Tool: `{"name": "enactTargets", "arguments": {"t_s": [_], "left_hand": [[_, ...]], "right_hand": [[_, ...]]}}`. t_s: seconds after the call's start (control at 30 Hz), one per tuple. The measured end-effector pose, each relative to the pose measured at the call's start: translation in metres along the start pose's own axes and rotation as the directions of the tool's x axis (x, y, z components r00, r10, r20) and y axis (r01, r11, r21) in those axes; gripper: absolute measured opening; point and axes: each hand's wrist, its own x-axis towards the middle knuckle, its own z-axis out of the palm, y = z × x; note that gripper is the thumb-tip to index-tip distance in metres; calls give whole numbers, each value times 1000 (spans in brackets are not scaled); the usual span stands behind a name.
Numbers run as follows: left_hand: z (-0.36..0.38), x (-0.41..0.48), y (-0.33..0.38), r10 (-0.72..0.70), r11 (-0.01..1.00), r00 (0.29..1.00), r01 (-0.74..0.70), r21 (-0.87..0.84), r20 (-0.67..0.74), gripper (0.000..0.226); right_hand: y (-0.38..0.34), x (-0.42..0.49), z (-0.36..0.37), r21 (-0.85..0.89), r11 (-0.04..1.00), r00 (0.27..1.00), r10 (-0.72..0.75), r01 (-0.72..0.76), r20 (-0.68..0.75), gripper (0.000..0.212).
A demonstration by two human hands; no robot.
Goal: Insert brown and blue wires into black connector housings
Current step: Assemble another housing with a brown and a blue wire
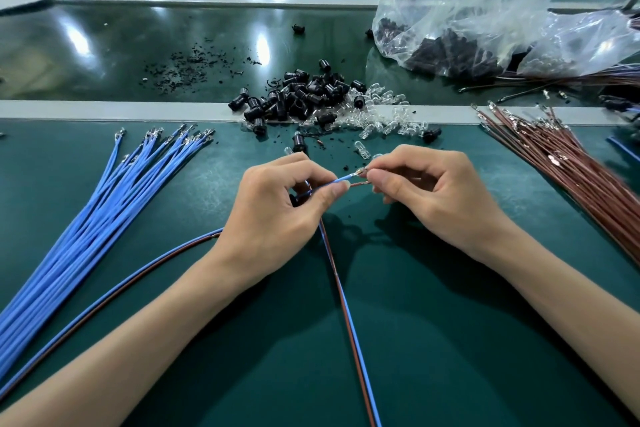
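My left hand (pixel 277 208) pinches a blue wire (pixel 341 179) and a brown wire (pixel 356 185) side by side, with something small and black partly hidden under its fingers. My right hand (pixel 433 194) pinches the metal terminals at the two wire tips. Both wires trail down the mat toward me as a pair (pixel 349 329). A heap of black connector housings (pixel 298 97) lies beyond the hands at the mat's far edge.
A fan of blue wires (pixel 104 198) lies at the left, a bundle of brown wires (pixel 568 170) at the right. Clear bulbs (pixel 384 118) mix with the housings. A plastic bag (pixel 485 10) of black parts stands at the back right. Another blue-brown pair (pixel 114 291) curves on the left.
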Motion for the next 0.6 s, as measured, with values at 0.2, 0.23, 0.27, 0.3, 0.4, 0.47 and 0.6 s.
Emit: {"name": "enactTargets", "arguments": {"t_s": [0.2,0.23,0.27,0.3,0.4,0.47,0.6], "left_hand": [[0,0,1,-78,996,997,79,-48,10,14],[0,0,1,-86,995,996,87,-53,16,13],[-1,0,2,-93,994,995,94,-58,21,13],[-1,0,2,-99,993,995,100,-61,27,13],[-1,0,3,-108,991,993,111,-68,38,14],[-2,0,3,-114,991,992,117,-72,45,15],[-3,0,3,-123,990,991,127,-69,54,18]], "right_hand": [[2,1,-2,27,999,1000,-18,18,12,14],[2,1,-2,34,999,1000,-16,16,3,14],[2,1,-1,35,999,1000,-14,14,-4,14],[3,1,-1,33,999,1000,-14,15,-8,13],[3,0,1,16,999,999,-31,31,-12,10],[2,1,1,-11,998,998,-56,56,-2,10],[1,1,0,-88,990,994,-102,106,46,8]]}}
